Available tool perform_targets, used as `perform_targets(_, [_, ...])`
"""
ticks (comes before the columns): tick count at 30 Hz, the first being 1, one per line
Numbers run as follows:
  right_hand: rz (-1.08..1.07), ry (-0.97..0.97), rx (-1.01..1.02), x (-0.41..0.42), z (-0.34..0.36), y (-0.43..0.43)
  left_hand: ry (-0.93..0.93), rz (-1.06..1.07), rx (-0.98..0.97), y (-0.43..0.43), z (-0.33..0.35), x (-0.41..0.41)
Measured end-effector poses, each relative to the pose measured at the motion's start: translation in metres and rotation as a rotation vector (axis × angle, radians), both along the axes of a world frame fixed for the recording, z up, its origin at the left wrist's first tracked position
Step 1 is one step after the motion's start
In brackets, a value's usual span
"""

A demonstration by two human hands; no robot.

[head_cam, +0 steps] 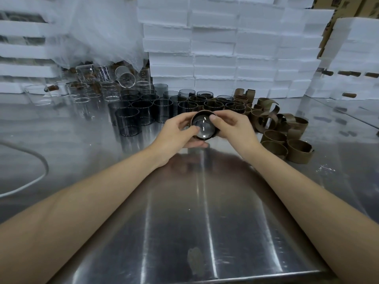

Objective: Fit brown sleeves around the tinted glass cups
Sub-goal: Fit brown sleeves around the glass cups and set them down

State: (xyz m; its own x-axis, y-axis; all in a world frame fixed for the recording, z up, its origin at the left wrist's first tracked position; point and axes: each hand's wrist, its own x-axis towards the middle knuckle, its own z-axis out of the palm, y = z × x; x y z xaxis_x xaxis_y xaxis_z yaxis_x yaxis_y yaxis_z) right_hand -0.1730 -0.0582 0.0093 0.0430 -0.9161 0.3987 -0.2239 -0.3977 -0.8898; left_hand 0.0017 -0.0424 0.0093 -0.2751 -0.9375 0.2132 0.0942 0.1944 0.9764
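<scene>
A tinted glass cup (204,129) is held above the steel table (205,222), its base turned toward me, with a brown sleeve (202,113) wrapped around its wall. My left hand (176,133) grips the cup from the left and below. From the right, my right hand (233,126) pinches the sleeve at the rim with its thumb on top. Behind stand several bare tinted cups (143,111) and several sleeved cups (213,104).
A heap of loose brown sleeves (287,136) lies at the right. Clear glass cups (88,89) stand at the back left. White foam boxes (225,48) are stacked behind. A white cable (34,177) curves at the left. The table's front edge runs near the bottom.
</scene>
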Motion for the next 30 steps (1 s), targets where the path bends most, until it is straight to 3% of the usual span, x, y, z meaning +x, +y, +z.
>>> perform_targets(4, [0.216, -0.249, 0.310, 0.005, -0.004, -0.003, 0.094, -0.038, 0.077, 0.000, 0.001, 0.000])
perform_targets(7, [0.269, -0.378, 0.339, 0.001, 0.000, 0.000, 0.164, -0.107, 0.150, -0.001, 0.003, 0.001])
perform_targets(15, [0.415, -0.268, 0.288, 0.008, 0.001, 0.008, 0.086, -0.091, 0.109, -0.001, 0.003, 0.002])
perform_targets(22, [0.396, -0.287, 0.323, 0.006, -0.001, 0.004, -0.002, -0.036, 0.060, 0.000, 0.003, -0.002])
perform_targets(30, [0.484, -0.459, 0.378, 0.008, 0.001, 0.002, 0.023, -0.062, -0.063, 0.001, -0.002, -0.007])
